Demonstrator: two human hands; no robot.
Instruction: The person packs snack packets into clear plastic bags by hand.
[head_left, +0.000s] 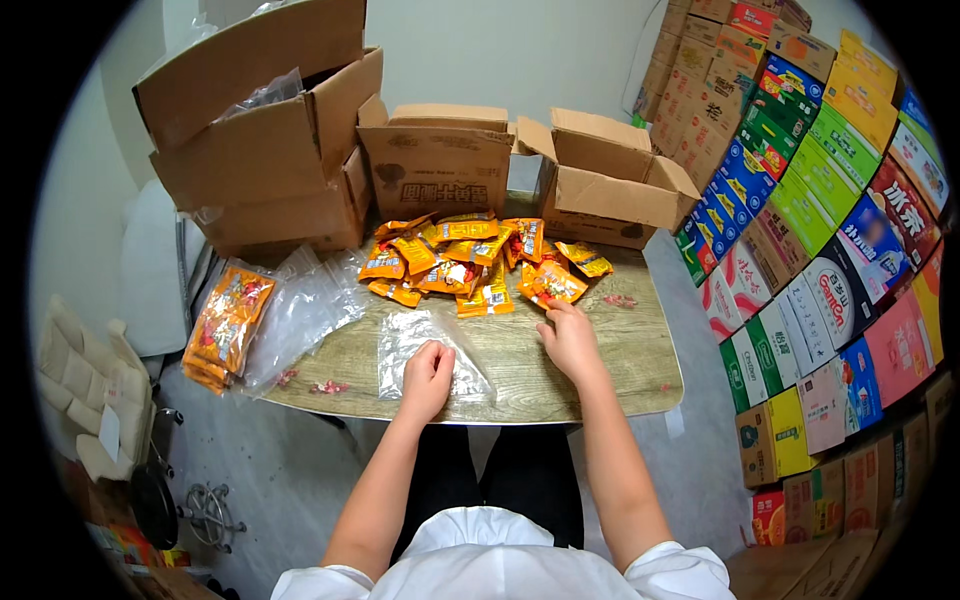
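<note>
On the wood-patterned table lies a clear plastic bag (397, 352), flat and seemingly with nothing inside. My left hand (429, 379) is curled into a fist over the bag's middle and pinches its film; the fingertips are hidden. A loose heap of small orange snack packets (450, 259) spreads across the table beyond the bag. At the heap's right, my right hand (571, 341) reaches to an orange packet (553, 286), its fingertips at the near edge. The thumb stays apart, so the packet is touched rather than gripped.
More clear bags (304, 319) lie left, beside a stack of filled bags of orange packets (229, 322) at the table's edge. Behind stand a tall carton (240, 157), a middle carton (442, 169) and an open carton (611, 191). Stacked drink and food cartons (795, 315) line the right.
</note>
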